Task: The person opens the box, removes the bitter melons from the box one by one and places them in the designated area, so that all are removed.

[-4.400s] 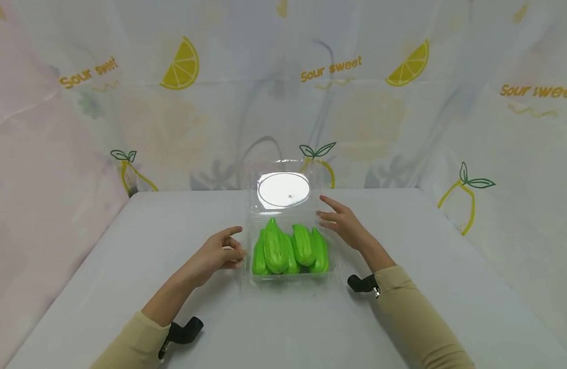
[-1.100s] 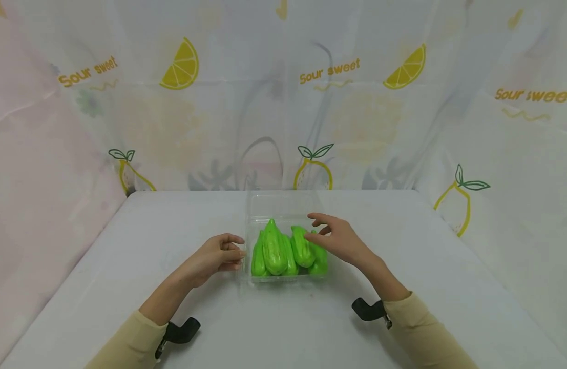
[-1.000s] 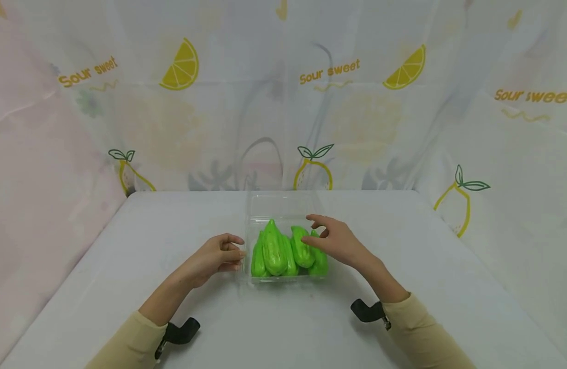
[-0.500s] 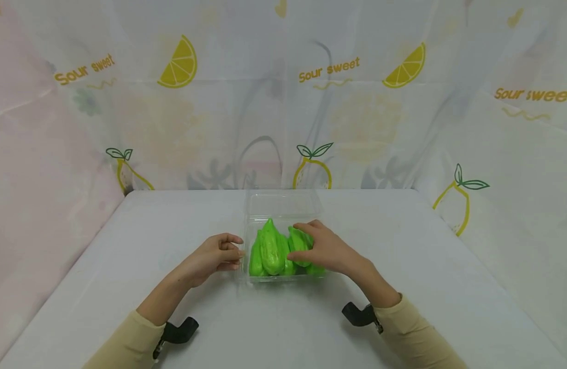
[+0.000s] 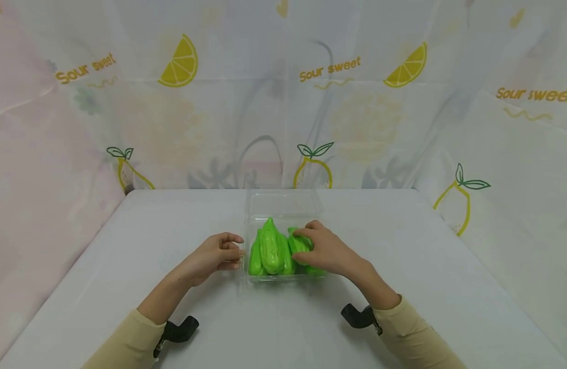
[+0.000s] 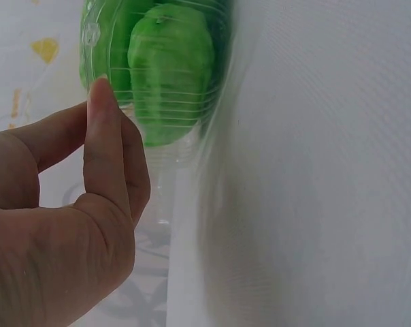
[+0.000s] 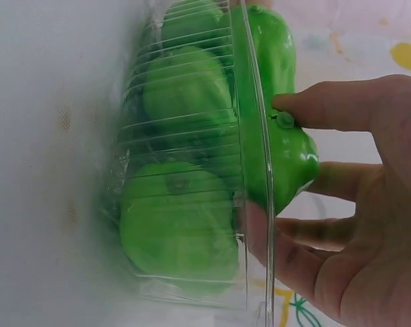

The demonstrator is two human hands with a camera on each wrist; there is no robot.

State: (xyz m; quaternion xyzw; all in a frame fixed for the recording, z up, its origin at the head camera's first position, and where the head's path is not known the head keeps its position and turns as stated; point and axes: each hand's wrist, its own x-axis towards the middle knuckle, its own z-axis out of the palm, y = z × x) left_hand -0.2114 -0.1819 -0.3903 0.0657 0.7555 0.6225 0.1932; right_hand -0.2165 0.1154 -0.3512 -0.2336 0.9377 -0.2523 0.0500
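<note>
A clear plastic box (image 5: 290, 279) with its lid (image 5: 285, 204) tipped back holds several bright green, ridged, pointed vegetables that look like peppers. My left hand (image 5: 212, 260) is at the box's left side; in the left wrist view its thumb (image 6: 102, 136) pinches at the rim. My right hand (image 5: 331, 249) reaches over the right side and grips an upper green pepper (image 7: 287, 160), thumb on one side and fingers on the other. This pepper stands above the rim in the right wrist view. Another green pepper (image 5: 271, 251) lies on top at the left.
The box stands on a white table (image 5: 283, 328). A white curtain (image 5: 246, 118) with lemon prints and lettering hangs behind and at the sides. A black wrist camera (image 5: 358, 315) sits at the right cuff, and another black wrist camera (image 5: 183, 329) at the left cuff.
The lid has tipped from near upright to further back. My right hand has moved left and down from beside the lid, its fingers now round the upper right pepper. My left hand has stayed put.
</note>
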